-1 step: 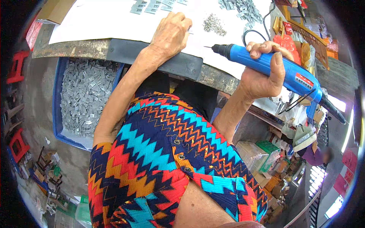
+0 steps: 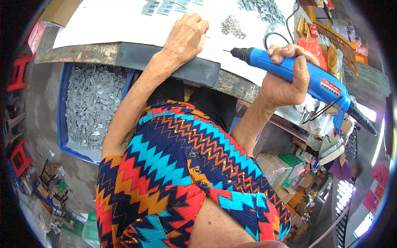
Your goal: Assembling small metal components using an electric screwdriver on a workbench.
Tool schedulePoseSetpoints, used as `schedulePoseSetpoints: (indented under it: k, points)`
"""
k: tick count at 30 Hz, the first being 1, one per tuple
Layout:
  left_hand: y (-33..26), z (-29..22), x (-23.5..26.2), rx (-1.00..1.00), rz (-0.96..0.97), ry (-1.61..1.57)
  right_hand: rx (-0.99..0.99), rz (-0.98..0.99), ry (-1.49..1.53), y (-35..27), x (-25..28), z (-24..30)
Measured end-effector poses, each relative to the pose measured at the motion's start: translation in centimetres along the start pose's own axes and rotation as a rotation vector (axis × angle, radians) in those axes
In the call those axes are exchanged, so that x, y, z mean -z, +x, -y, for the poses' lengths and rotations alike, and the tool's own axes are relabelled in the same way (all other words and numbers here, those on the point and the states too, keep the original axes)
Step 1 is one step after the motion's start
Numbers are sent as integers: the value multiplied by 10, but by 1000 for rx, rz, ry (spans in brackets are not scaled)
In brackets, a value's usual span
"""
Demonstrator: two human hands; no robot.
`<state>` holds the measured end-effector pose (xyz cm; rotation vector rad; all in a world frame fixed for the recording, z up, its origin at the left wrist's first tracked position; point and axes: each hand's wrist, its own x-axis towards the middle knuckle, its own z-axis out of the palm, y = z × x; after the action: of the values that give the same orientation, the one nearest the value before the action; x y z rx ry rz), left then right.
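Observation:
My right hand (image 2: 289,76) is wrapped round a blue electric screwdriver (image 2: 271,62) with a black nose. Its thin bit points left toward my other hand, above the white work surface (image 2: 111,25), and I see it touching nothing. My left hand (image 2: 187,35) rests closed on that surface near the front edge. A small bit of something shows beside its fingertips, but the fingers hide what they hold. Between and beyond my hands lies a pile of tiny dark screws (image 2: 233,27). Flat grey pieces (image 2: 167,7) stand in rows at the back, and more grey pieces (image 2: 266,12) are heaped at the back right.
Below the table's left side stands a blue bin (image 2: 62,111) full of small grey parts. A black cable (image 2: 278,35) curls over the surface behind the screwdriver. A cardboard box (image 2: 61,12) sits at the far left corner; a red plastic bag (image 2: 312,50) lies at the right.

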<state>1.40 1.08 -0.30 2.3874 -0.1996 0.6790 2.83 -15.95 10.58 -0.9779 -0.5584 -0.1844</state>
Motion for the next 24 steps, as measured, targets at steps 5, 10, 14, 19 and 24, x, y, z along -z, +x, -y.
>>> schedulePoseSetpoints:
  k: [5, 10, 14, 19, 24]
  points:
    - [-3, -2, 1, 1, 69, -96, 14, -15, -81, 5, -5, -7]
    - [-10, -9, 3, 3, 71, -112, -32, -16, -56, 10, -15, -17]
    - [-12, -8, 1, 32, 49, -136, -57, 0, -161, 14, -24, -27]
    - [-12, -10, 3, 49, 60, -130, -43, 19, -176, 17, -29, -35]
    - [-11, -12, 3, 51, 36, -129, -55, 7, -157, 18, -34, -37]
